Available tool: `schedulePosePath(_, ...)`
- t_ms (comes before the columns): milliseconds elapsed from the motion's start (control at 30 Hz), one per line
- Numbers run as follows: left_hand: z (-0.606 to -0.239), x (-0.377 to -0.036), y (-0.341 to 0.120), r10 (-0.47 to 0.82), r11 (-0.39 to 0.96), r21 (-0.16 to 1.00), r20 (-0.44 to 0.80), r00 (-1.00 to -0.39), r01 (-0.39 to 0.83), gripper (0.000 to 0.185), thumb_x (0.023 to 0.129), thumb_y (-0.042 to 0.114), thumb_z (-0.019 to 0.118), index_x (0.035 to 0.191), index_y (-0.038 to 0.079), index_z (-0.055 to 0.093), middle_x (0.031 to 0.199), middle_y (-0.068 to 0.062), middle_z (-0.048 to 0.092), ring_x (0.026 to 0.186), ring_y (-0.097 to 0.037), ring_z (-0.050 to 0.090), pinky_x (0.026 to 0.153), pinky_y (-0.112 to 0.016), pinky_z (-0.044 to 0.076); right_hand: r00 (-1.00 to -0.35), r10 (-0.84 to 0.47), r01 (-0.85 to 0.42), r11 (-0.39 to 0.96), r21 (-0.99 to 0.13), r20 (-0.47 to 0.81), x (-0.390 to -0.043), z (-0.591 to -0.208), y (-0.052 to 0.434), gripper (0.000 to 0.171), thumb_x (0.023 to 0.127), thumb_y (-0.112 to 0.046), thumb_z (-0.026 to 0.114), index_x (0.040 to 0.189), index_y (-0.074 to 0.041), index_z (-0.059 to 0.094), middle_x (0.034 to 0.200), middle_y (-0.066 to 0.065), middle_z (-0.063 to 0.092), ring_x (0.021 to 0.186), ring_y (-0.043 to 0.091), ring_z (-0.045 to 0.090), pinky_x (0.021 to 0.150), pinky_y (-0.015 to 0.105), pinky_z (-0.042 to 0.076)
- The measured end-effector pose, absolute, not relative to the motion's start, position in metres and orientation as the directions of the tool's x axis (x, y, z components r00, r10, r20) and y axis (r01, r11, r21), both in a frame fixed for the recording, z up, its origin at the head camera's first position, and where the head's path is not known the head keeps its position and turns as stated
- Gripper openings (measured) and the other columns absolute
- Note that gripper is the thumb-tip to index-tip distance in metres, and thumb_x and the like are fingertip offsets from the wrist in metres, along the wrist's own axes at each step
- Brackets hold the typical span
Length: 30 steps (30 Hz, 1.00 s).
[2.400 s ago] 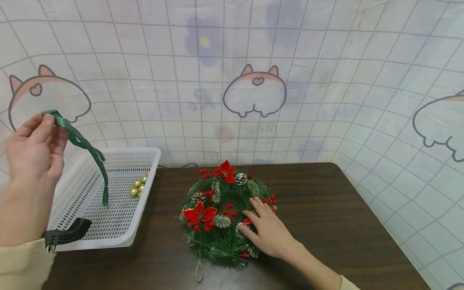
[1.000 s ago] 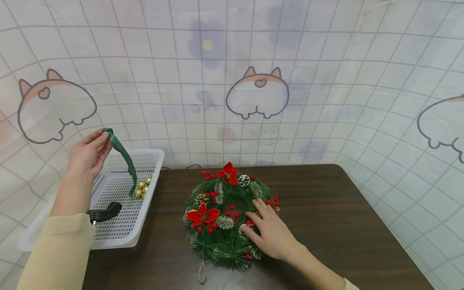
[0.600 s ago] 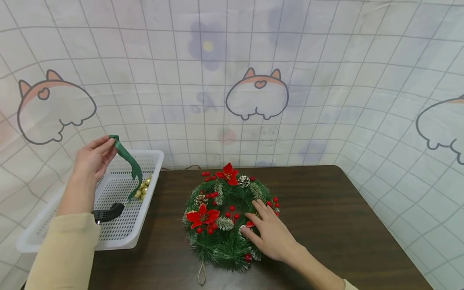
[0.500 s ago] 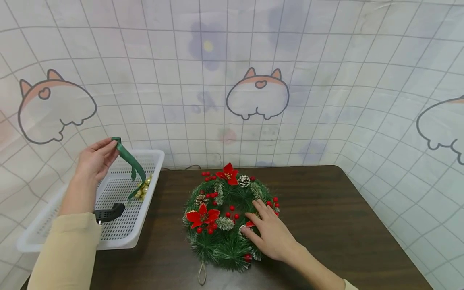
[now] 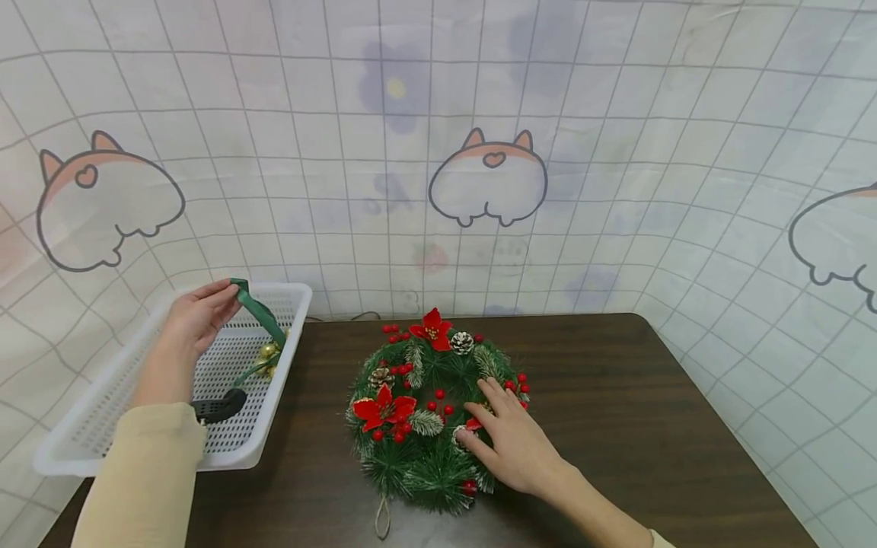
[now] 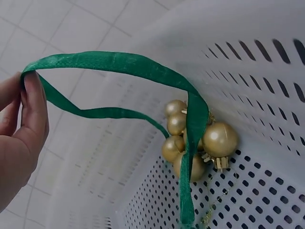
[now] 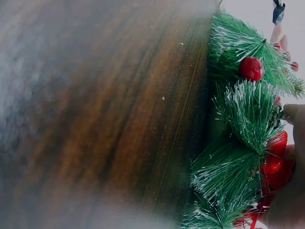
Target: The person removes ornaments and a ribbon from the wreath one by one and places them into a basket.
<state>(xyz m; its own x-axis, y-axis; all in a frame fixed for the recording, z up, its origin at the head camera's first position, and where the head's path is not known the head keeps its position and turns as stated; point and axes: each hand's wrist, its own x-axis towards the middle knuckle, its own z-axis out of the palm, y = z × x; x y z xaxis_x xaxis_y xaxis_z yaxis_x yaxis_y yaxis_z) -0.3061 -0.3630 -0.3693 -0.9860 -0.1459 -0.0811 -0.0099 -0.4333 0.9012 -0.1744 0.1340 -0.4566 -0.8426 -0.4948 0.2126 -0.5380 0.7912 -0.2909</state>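
Over the white plastic basket point(image 5: 299, 320), my left hand point(image 5: 195, 323) pinches a green ribbon point(image 6: 109, 62) between thumb and fingers. Two lengths of the ribbon droop from the pinch, and they hang down across a cluster of gold ornament balls point(image 6: 220, 139) in the basket. My right hand point(image 5: 517, 441) rests with spread fingers on the right side of a green Christmas wreath point(image 5: 438, 476). Red poinsettias point(image 5: 384, 409), red berries and pine cones point(image 5: 462, 342) decorate the wreath, which lies flat on the table. Part of a red flower is hidden under that hand.
A dark wood table point(image 5: 603, 380) carries both basket and wreath. From the wreath's near edge extends a twine loop point(image 5: 382, 519). The black wrist camera mount point(image 5: 221, 407) sits low over the basket. A patterned curtain point(image 5: 589, 152) closes off the back.
My left hand has moved right and down with the ribbon, bringing its hanging ends onto the gold balls in the basket. The right hand has stayed on the wreath.
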Motion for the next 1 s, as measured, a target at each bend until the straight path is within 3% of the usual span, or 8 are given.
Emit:
schedulePosePath(333, -0.388, -0.308, -0.366, -0.128, -0.203, 0.973, -0.139, -0.982, -0.111, 0.025, 0.091, 0.009, 0.066, 0.115, 0.007, 0.059, 0.092, 0.005, 0.067, 0.084, -0.005, 0.066, 0.080, -0.020, 0.052, -0.839, -0.498, -0.544, 0.790, -0.284, 0.220, -0.176, -0.458, 0.134, 0.060, 0.098, -0.057, 0.039, 0.132, -0.011, 0.058, 0.152, 0.016, 0.031, 0.144, 0.029, 0.016, 0.114, 0.048, 0.016)
schedulePosePath(633, -0.402, -0.312, -0.368, -0.042, 0.246, 0.955, -0.164, -0.986, -0.169, 0.053, 0.100, 0.017, 0.054, 0.142, -0.008, 0.034, 0.095, 0.011, 0.060, 0.085, 0.002, 0.062, 0.086, -0.022, 0.051, -0.840, -0.498, -0.541, 0.789, -0.291, 0.213, -0.175, -0.456, 0.134, 0.061, 0.098, -0.057, 0.038, 0.133, -0.011, 0.058, 0.152, 0.016, 0.030, 0.144, 0.029, 0.016, 0.115, 0.047, 0.016)
schedulePosePath(1000, -0.417, -0.313, -0.375, 0.089, 0.377, 0.910, -0.223, -0.971, -0.175, 0.054, 0.100, 0.018, 0.053, 0.141, -0.012, 0.034, 0.113, -0.004, 0.061, 0.091, -0.001, 0.060, 0.096, -0.034, 0.047, -0.842, -0.498, -0.540, 0.786, -0.302, 0.209, -0.175, -0.457, 0.134, 0.060, 0.098, -0.057, 0.039, 0.133, -0.011, 0.057, 0.152, 0.016, 0.030, 0.144, 0.029, 0.015, 0.114, 0.049, 0.016)
